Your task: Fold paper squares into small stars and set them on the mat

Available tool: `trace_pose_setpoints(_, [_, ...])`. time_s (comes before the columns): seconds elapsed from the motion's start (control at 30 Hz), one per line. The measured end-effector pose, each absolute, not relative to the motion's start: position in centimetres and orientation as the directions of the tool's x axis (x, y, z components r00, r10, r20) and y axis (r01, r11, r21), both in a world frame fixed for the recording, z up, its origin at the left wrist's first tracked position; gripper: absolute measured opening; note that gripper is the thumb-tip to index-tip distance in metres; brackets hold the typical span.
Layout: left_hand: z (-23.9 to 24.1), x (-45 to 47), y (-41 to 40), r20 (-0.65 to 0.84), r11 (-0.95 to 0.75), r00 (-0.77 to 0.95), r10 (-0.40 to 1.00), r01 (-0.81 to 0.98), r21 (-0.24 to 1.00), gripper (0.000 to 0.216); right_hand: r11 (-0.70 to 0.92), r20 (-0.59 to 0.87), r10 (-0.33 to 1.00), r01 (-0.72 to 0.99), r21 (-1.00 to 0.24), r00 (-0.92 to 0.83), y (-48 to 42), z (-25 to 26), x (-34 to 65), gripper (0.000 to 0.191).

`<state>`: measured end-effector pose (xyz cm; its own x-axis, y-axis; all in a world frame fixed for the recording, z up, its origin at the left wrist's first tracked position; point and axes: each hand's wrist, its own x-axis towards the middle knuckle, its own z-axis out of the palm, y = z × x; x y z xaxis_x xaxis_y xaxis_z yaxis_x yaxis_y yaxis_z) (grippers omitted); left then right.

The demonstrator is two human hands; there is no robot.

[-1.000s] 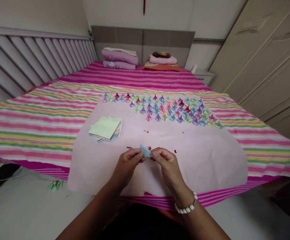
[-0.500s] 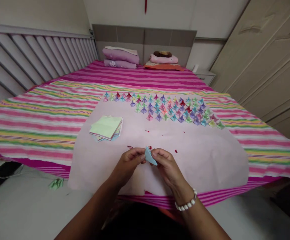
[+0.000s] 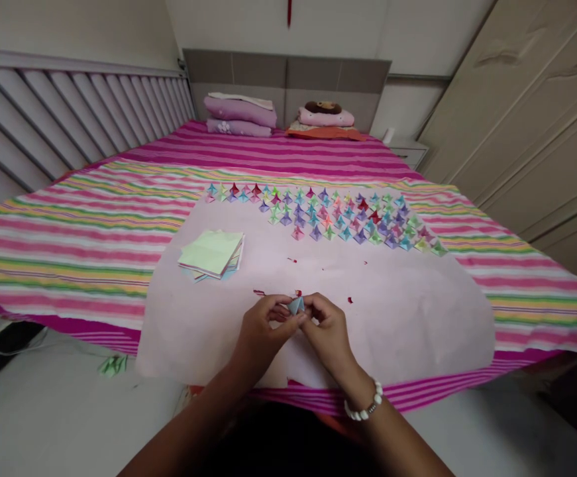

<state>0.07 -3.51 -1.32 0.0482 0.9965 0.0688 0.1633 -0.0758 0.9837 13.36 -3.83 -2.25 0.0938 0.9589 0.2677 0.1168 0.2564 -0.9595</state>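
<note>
Between my two hands is a small light blue folded paper [image 3: 296, 305], its faces showing as a triangle. My left hand [image 3: 264, 329] pinches it from the left, thumb near its lower edge. From the right, my right hand [image 3: 328, 326] grips it with thumb and fingers; a white beaded bracelet circles that wrist. Both hands are just above a pale paper sheet [image 3: 392, 318] on the bed. A stack of square coloured papers [image 3: 212, 254], light green on top, lies left of my hands. Rows of small folded paper pieces [image 3: 345, 215] stand beyond, in several colours.
Red paper scraps [image 3: 350, 300] lie on the sheet around my hands. The sheet covers part of a striped bedspread [image 3: 94, 225]. Folded bedding [image 3: 241, 114] is stacked by the headboard [image 3: 338, 76]. A green crumpled paper piece [image 3: 112, 365] is on the floor at left.
The light blue paper has turned from a slanted narrow shape to a triangle facing me. My left thumb has moved right, below it, and my hands are closer together.
</note>
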Motion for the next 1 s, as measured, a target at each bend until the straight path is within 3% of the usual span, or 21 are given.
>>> trace_pose_setpoints(0.2, [-1.4,0.5,-3.6,0.224,-0.214,0.007,0.975,0.324,0.921,0.020,0.334,0.359,0.928,0.206,-0.920,0.096,-4.1,-1.9,13.1,0.017])
trace_pose_setpoints(0.4, [-1.9,0.3,-3.7,0.224,-0.233,0.067,0.972,0.351,0.907,0.006,0.335,0.353,0.929,0.151,-0.930,0.114,-3.9,-1.9,13.0,0.020])
trace_pose_setpoints(0.57, [-1.7,-0.5,-3.3,0.392,-0.495,0.314,0.865,0.393,0.775,0.023,0.219,0.217,0.960,0.007,-0.976,0.175,-3.4,-2.3,13.6,0.010])
trace_pose_setpoints(0.7, [-1.8,-1.0,-2.9,0.386,-0.567,0.440,0.811,0.429,0.703,0.033,0.102,0.077,0.984,-0.156,-0.982,0.159,-3.2,-2.3,14.2,0.006])
trace_pose_setpoints(0.87, [-1.6,-1.3,-2.8,0.402,-0.539,0.360,0.842,0.508,0.672,0.014,0.048,0.039,0.998,-0.183,-0.982,0.055,-3.3,-2.1,14.5,0.011])
trace_pose_setpoints(1.0, [-0.8,-1.4,-3.0,0.389,-0.464,0.258,0.884,0.392,0.794,0.010,0.019,0.024,0.999,-0.189,-0.982,-0.023,-3.5,-2.1,14.6,0.023])
